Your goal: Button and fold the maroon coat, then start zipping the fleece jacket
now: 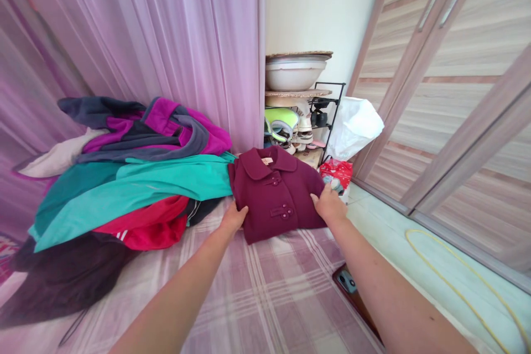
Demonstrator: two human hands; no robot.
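Note:
A burgundy coat (265, 204) lies folded into a compact bundle on the plaid bedsheet (265, 287), its collar at the far end and its buttoned front facing up. At its left edge, my left hand (234, 217) grips the cloth, thumb on top and fingers hidden beneath. My right hand (331, 204) pinches the coat's right edge in the same way. To the left of the coat is a heap of loose clothes, with a teal garment (145, 180) reaching almost to its side.
A purple-and-grey jacket (166, 127), red garment (153, 224) and dark garment (70, 276) make up the heap beside a lilac curtain (186, 38). A phone (352, 293) lies by my right forearm. Beyond stand a shoe rack (332, 116), white bag (354, 124) and wardrobe (448, 94).

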